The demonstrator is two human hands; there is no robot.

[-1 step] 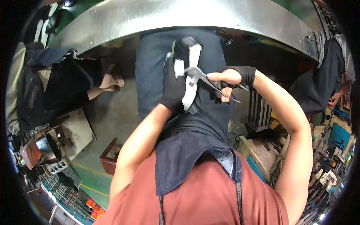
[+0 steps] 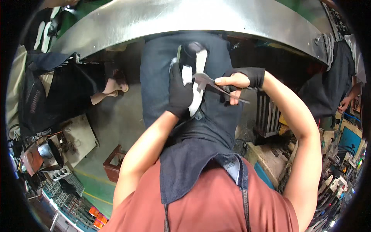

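Observation:
My left hand (image 2: 179, 94), in a black glove, grips a long white and black shoe part (image 2: 199, 63) upright over my lap. My right hand (image 2: 232, 82), bare-fingered with a black wrap on the wrist, is closed on the handles of metal scissors (image 2: 208, 83). The scissor blades point left and meet the white edge of the shoe part just beside my left thumb. A dark blue apron (image 2: 201, 154) hangs down my front and covers my knees beneath both hands.
A curved steel table edge (image 2: 193, 17) runs across the top. A seated person's leg and sandalled foot (image 2: 116, 87) are at the left, and another person (image 2: 340, 77) stands at the right. A small red stool (image 2: 114, 166) and cluttered machine parts lie around me.

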